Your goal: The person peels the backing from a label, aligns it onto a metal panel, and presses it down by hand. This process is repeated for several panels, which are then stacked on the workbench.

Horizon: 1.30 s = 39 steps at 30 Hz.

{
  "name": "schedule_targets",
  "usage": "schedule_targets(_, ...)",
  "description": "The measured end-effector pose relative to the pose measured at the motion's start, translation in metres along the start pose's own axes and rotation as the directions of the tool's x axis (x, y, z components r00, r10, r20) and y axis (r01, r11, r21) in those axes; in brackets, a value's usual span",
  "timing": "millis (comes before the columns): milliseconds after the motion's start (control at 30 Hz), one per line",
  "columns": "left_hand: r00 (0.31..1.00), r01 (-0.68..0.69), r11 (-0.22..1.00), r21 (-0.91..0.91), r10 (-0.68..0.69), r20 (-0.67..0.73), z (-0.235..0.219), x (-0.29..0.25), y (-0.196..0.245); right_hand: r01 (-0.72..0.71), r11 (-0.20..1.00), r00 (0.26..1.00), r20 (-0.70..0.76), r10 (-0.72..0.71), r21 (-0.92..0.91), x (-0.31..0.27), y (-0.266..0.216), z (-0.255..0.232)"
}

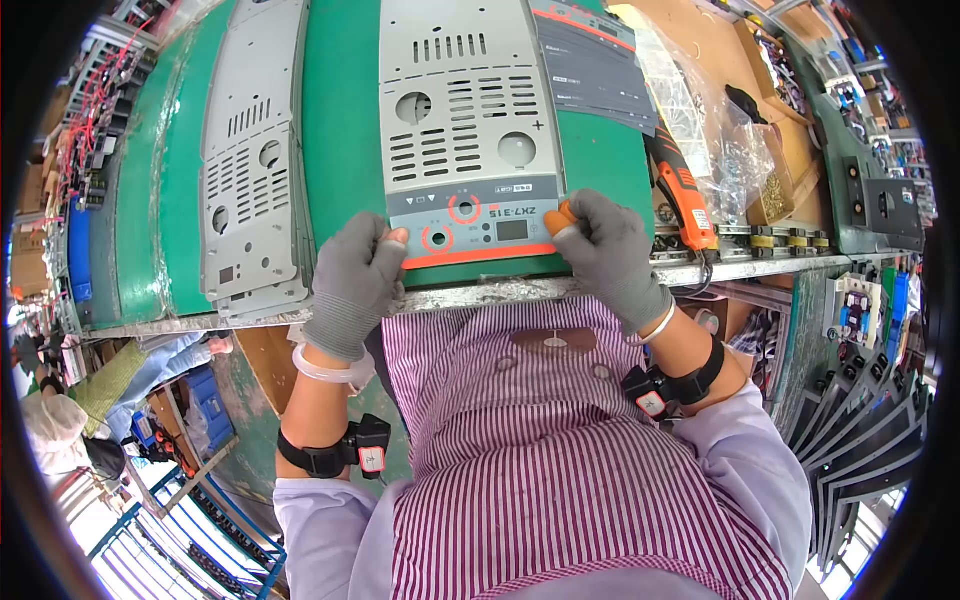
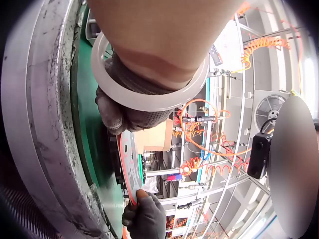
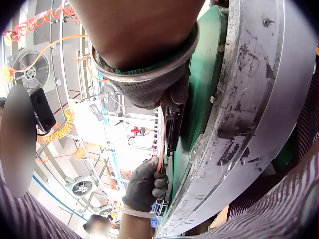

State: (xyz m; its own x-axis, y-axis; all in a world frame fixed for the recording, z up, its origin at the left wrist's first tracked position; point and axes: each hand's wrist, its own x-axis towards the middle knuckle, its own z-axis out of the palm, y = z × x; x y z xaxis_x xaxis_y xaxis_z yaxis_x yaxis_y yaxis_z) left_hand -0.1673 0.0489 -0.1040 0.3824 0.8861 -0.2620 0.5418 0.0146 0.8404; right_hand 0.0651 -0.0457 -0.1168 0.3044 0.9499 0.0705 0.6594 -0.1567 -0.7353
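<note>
A grey control-panel label (image 1: 470,226) with an orange edge and "ZX7-315" print overlaps the near end of a light grey perforated metal panel (image 1: 460,130). My gloved left hand (image 1: 357,275) pinches the label's left near corner between thumb and fingers. At the opposite corner, my gloved right hand (image 1: 612,250) grips it, orange covers showing on its fingertips. In the left wrist view the label (image 2: 130,167) stretches between both hands, and the right hand (image 2: 147,216) holds its far end. The right wrist view shows it nearly edge-on, with the left hand (image 3: 144,184) on it.
More perforated panels (image 1: 252,190) lie stacked to the left on the green work surface (image 1: 340,120). Several dark labels (image 1: 595,75) fan out at the upper right. An orange-and-black power tool (image 1: 683,190) lies beyond my right hand, beside clear plastic bags (image 1: 740,160). The worn metal edge (image 1: 480,291) runs along the front.
</note>
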Motion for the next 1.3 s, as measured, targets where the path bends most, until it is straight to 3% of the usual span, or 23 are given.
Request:
schedule_targets(100, 0.983, -0.14, 0.952, 0.273, 0.166, -0.073, 0.003, 0.002, -0.01, 0.113, 0.982, 0.993, -0.021, -0.117, -0.149, 0.001, -0.001, -0.002)
schedule_targets(167, 0.976, -0.104, 0.774, 0.624, 0.2, -0.085, 0.002, -0.003, 0.005, 0.201, 0.943, 0.977, -0.015, -0.212, -0.264, 0.002, 0.003, -0.008)
schedule_targets(200, 0.971, -0.072, 0.639, 0.766, 0.22, -0.092, 0.003, -0.005, 0.014, 0.179, 0.951, 0.983, -0.001, -0.185, -0.254, 0.003, 0.005, -0.01)
schedule_targets(267, 0.852, -0.28, 0.554, 0.784, 0.519, -0.062, 0.004, -0.004, 0.021, 0.142, 0.962, 0.99, 0.027, -0.139, -0.232, 0.001, 0.007, -0.012)
schedule_targets(300, 0.756, -0.369, 0.483, 0.794, 0.653, -0.046, 0.005, -0.003, 0.025, -0.024, 0.998, 0.995, 0.096, 0.03, -0.054, 0.001, 0.005, -0.013)
schedule_targets(333, 0.798, -0.412, 0.483, 0.773, 0.601, 0.049, 0.012, -0.006, 0.031, -0.199, 0.974, 0.965, 0.196, 0.175, 0.111, 0.001, 0.002, -0.014)
schedule_targets(367, 0.783, -0.463, 0.475, 0.749, 0.614, 0.095, 0.022, -0.008, 0.034, -0.368, 0.896, 0.904, 0.323, 0.281, 0.249, 0.001, -0.002, -0.014)
schedule_targets(400, 0.768, -0.504, 0.465, 0.728, 0.626, 0.132, 0.034, -0.008, 0.032, -0.398, 0.872, 0.889, 0.357, 0.288, 0.286, 0.0, -0.003, -0.015)
schedule_targets(467, 0.735, -0.404, 0.328, 0.854, 0.672, 0.09, 0.059, 0.0, 0.014, -0.415, 0.835, 0.876, 0.406, 0.259, 0.362, -0.001, -0.004, -0.017)
schedule_targets(533, 0.713, -0.321, 0.32, 0.892, 0.701, 0.005, 0.053, -0.006, 0.036, -0.388, 0.784, 0.888, 0.423, 0.178, 0.485, 0.004, -0.022, -0.028)
schedule_targets(600, 0.752, -0.338, 0.482, 0.808, 0.655, -0.076, 0.043, -0.02, 0.05, -0.349, 0.693, 0.91, 0.404, 0.091, 0.631, -0.001, -0.038, -0.046)
schedule_targets(667, 0.757, -0.37, 0.644, 0.67, 0.627, -0.183, 0.03, -0.032, 0.062, -0.165, 0.75, 0.974, 0.226, 0.021, 0.641, 0.007, -0.044, -0.039)
schedule_targets(700, 0.862, -0.287, 0.785, 0.548, 0.462, -0.21, 0.019, -0.039, 0.068, -0.075, 0.769, 0.991, 0.133, -0.013, 0.634, 0.011, -0.046, -0.035)
schedule_targets(733, 0.938, -0.175, 0.894, 0.414, 0.279, -0.207, 0.007, -0.047, 0.075, -0.033, 0.93, 0.991, 0.132, -0.017, 0.365, 0.019, -0.04, -0.036)
schedule_targets(767, 0.981, -0.038, 0.962, 0.271, 0.088, -0.174, -0.004, -0.052, 0.076, 0.184, 0.973, 0.983, 0.005, -0.186, 0.137, 0.027, -0.042, -0.032)
schedule_targets(800, 0.995, 0.063, 0.992, 0.111, -0.054, -0.079, -0.014, -0.05, 0.067, 0.362, 0.924, 0.925, -0.078, -0.373, -0.121, 0.036, -0.045, -0.029)
schedule_targets(833, 0.991, 0.006, 1.0, 0.023, -0.002, -0.137, -0.023, -0.051, 0.052, 0.481, 0.79, 0.824, -0.11, -0.555, -0.381, 0.04, -0.045, -0.023)
schedule_targets(867, 0.979, -0.058, 0.996, -0.06, 0.045, -0.198, -0.031, -0.05, 0.036, 0.402, 0.835, 0.896, -0.023, -0.443, -0.376, 0.042, -0.036, -0.015)
schedule_targets(900, 0.961, -0.129, 0.982, -0.136, 0.091, -0.26, -0.038, -0.051, 0.03, 0.417, 0.809, 0.89, 0.008, -0.455, -0.414, 0.044, -0.027, -0.006)
schedule_targets(933, 0.932, -0.227, 0.872, -0.434, 0.065, -0.356, -0.043, -0.052, 0.032, 0.429, 0.783, 0.885, 0.036, -0.464, -0.451, 0.046, -0.019, 0.003)
schedule_targets(1000, 0.872, -0.427, 0.38, -0.821, -0.066, -0.484, -0.054, -0.053, 0.041, 0.44, 0.759, 0.88, 0.06, -0.472, -0.48, 0.047, -0.013, 0.01)
schedule_targets(1233, 0.819, -0.543, 0.265, -0.797, -0.045, -0.573, -0.072, -0.035, -0.01, 0.435, 0.769, 0.88, 0.04, -0.473, -0.468, 0.047, -0.008, 0.013)
schedule_targets(1300, 0.821, -0.525, 0.31, -0.793, -0.062, -0.568, -0.076, -0.027, -0.023, 0.43, 0.772, 0.883, 0.04, -0.467, -0.469, 0.045, -0.007, 0.013)
